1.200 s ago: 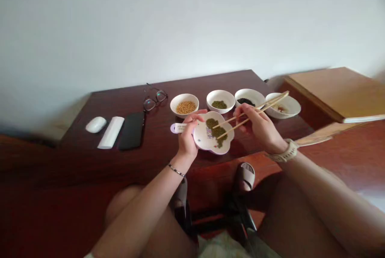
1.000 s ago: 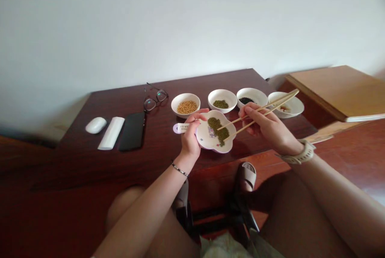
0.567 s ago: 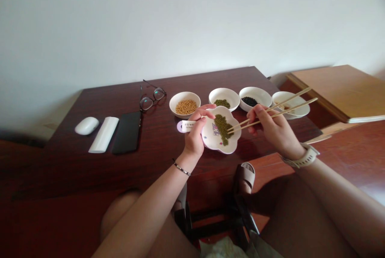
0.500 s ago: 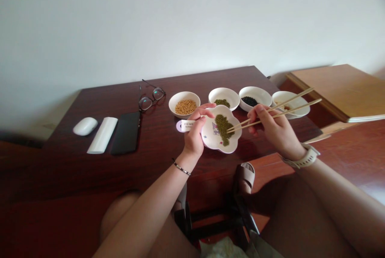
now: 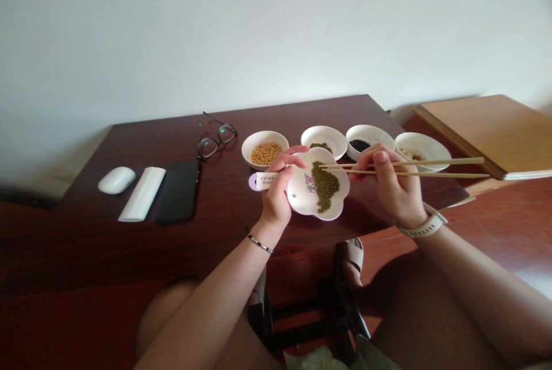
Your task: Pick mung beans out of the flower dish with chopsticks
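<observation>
A narrow strip of small green mung beans (image 5: 324, 187) lies across a white flower-shaped ceramic dish (image 5: 297, 203), just beside a small cartoon print (image 5: 309, 183). The left hand (image 5: 276, 197) grips the dish at its left edge, with the fingers curled over the rim. The right hand (image 5: 390, 183) is closed around a pair of thin pale wooden chopsticks (image 5: 448, 166), which lie nearly level, their tips slightly apart above the dish near the top of the strip; no bean shows between them. The dish sits over a dark reddish-brown wooden bench (image 5: 107, 243), though whether it touches cannot be told. Beyond it stand a white bowl (image 5: 276, 140) of yellow soybeans (image 5: 265, 153), a white bowl (image 5: 324, 133) of green beans (image 5: 321, 146), a white bowl (image 5: 370, 131) of black beans (image 5: 359, 145), and a white bowl (image 5: 425, 142) whose pale contents are unclear. A small white-and-lilac paper tag (image 5: 263, 180) emerges beside the left hand. Further left lie black-framed glasses (image 5: 211, 142), a black phone (image 5: 177, 191), a white bar (image 5: 142, 194) and a white mouse (image 5: 116, 180).
</observation>
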Available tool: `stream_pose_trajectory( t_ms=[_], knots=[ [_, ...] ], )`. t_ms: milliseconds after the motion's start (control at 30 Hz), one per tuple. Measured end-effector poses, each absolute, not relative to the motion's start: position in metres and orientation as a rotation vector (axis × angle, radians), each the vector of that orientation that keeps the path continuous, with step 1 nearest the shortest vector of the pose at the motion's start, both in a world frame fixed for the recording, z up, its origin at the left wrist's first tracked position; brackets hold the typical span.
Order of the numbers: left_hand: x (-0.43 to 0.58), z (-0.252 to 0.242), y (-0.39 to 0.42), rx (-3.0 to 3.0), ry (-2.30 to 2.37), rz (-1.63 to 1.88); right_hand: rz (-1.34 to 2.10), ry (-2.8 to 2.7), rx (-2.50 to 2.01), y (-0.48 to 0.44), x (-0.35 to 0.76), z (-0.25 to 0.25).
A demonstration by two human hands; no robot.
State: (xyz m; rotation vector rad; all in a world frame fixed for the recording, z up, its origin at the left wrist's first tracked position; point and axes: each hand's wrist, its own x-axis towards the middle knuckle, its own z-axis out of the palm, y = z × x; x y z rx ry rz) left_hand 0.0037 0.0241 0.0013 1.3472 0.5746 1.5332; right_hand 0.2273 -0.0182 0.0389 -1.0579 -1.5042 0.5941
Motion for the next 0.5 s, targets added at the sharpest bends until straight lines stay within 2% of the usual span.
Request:
stream_pose_trajectory(
  t_ms=[233,500],
  knots=[
    [0.004,0.0,0.027,1.275,0.58,1.576,0.557,-1.658,-0.938,-0.017,0.224,0.044],
    [0.004,0.0,0.027,1.285,0.597,1.571,0.582,-1.757,-1.056,-0.02,0.233,0.049]
  ],
)
